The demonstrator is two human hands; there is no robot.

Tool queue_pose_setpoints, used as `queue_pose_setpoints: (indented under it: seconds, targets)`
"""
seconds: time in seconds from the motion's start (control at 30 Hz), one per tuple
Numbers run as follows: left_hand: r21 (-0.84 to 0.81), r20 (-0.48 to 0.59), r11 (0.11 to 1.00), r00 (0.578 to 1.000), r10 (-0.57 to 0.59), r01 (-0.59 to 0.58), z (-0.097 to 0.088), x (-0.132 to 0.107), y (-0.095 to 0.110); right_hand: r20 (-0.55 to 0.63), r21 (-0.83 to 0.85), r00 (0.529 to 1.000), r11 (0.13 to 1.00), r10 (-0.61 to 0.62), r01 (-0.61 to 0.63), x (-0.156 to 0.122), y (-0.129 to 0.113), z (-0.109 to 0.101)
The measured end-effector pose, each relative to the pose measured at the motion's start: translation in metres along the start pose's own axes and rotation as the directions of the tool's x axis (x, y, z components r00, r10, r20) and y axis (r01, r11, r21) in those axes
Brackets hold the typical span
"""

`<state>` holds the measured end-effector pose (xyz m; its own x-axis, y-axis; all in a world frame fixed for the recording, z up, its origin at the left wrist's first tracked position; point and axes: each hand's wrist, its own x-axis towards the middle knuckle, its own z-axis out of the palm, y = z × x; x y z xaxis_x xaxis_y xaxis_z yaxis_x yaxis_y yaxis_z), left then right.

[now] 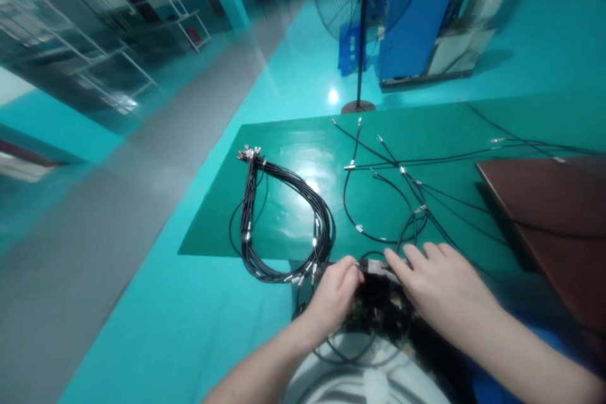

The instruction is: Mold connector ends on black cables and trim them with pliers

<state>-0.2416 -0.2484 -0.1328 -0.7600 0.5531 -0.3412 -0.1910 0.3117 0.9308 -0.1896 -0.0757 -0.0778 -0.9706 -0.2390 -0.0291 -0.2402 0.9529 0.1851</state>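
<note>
My left hand is closed, pinching a black cable at the near edge of the green table. Between the two hands a whitish tag shows on the cable. My right hand has its fingers curled over the same cable; its thumb is hidden. Just left of my left hand lies a looped bundle of black cables with metal ends and pale tags. Beyond my right hand, loose black cables with small white tags spread over the table. More cable hangs in loops below my hands, over my lap.
The green table top reaches away to the right. A brown board lies on its right side. Past the table stand a pedestal fan, a blue stool and a blue machine. Blurred white-framed racks are at far left.
</note>
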Motion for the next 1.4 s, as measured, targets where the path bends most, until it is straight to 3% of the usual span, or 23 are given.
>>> queue_pose_setpoints:
  seconds: [0.1, 0.27, 0.43, 0.5, 0.6, 0.67, 0.73, 0.8, 0.87, 0.9, 0.93, 1.0, 1.03, 1.07, 1.17, 1.27, 1.4]
  targets:
    - [0.143, 0.027, 0.989, 0.999, 0.041, -0.044, -0.007, 0.000, 0.005, 0.059, 0.040, 0.998, 0.999, -0.014, 0.011, 0.001, 0.002, 0.002]
    - [0.228, 0.045, 0.969, 0.995, 0.084, -0.092, -0.012, 0.001, 0.009, 0.280, 0.286, 0.959, 0.958, -0.050, -0.033, 0.002, 0.007, -0.002]
    - [0.298, 0.106, 0.943, 0.987, 0.121, -0.148, -0.013, 0.001, 0.013, 0.425, 0.573, 0.892, 0.808, -0.153, -0.135, 0.012, 0.025, -0.016]
    - [0.333, 0.143, 0.925, 0.980, 0.141, -0.181, -0.014, 0.001, 0.016, 0.530, 0.669, 0.814, 0.708, -0.239, -0.227, 0.019, 0.034, -0.019]
    - [0.376, 0.222, 0.894, 0.961, 0.168, -0.243, -0.017, 0.002, 0.019, 0.706, 0.701, 0.573, 0.528, -0.416, -0.480, 0.030, 0.048, -0.018]
    - [0.396, 0.261, 0.877, 0.949, 0.177, -0.273, -0.018, 0.001, 0.021, 0.724, 0.671, 0.423, 0.413, -0.545, -0.616, 0.037, 0.056, -0.014]
    - [0.401, 0.263, 0.875, 0.949, 0.173, -0.271, -0.019, 0.000, 0.021, 0.677, 0.652, 0.333, 0.324, -0.656, -0.686, 0.042, 0.063, -0.011]
    - [0.366, 0.231, 0.905, 0.963, 0.139, -0.219, -0.019, 0.000, 0.020, 0.634, 0.631, 0.289, 0.264, -0.718, -0.729, 0.046, 0.066, -0.008]
    - [0.273, 0.185, 0.954, 0.980, 0.075, -0.125, -0.019, 0.000, 0.017, 0.633, 0.664, 0.333, 0.270, -0.698, -0.697, 0.045, 0.062, -0.007]
    - [0.211, 0.165, 0.974, 0.986, 0.040, -0.075, -0.019, 0.000, 0.016, 0.646, 0.713, 0.414, 0.314, -0.642, -0.627, 0.043, 0.058, -0.008]
    - [0.150, 0.144, 0.988, 0.990, 0.009, -0.031, -0.019, 0.001, 0.014, 0.649, 0.758, 0.532, 0.398, -0.544, -0.517, 0.040, 0.052, -0.008]
    - [0.043, 0.111, 0.999, 0.993, -0.032, 0.027, -0.017, 0.002, 0.011, 0.552, 0.698, 0.786, 0.669, -0.278, -0.254, 0.031, 0.036, -0.010]
    - [0.005, 0.099, 0.999, 0.994, -0.040, 0.040, -0.016, 0.003, 0.009, 0.451, 0.575, 0.880, 0.802, -0.147, -0.161, 0.025, 0.027, -0.009]
    - [-0.021, 0.088, 0.999, 0.995, -0.041, 0.043, -0.015, 0.004, 0.008, 0.350, 0.425, 0.936, 0.898, -0.045, -0.115, 0.019, 0.020, -0.009]
    - [-0.049, 0.076, 0.999, 0.997, -0.012, 0.016, -0.011, 0.006, 0.006, 0.139, 0.098, 0.989, 0.993, 0.056, -0.070, 0.003, 0.004, -0.003]
    - [-0.055, 0.079, 0.998, 0.997, 0.018, -0.014, -0.008, 0.007, 0.006, 0.030, -0.019, 0.999, 0.999, 0.028, -0.027, -0.004, -0.001, 0.002]
    - [-0.131, 0.075, 0.991, 0.997, -0.006, 0.016, -0.006, 0.008, 0.006, -0.032, -0.120, 0.999, 0.992, 0.033, -0.037, -0.006, -0.002, 0.001]
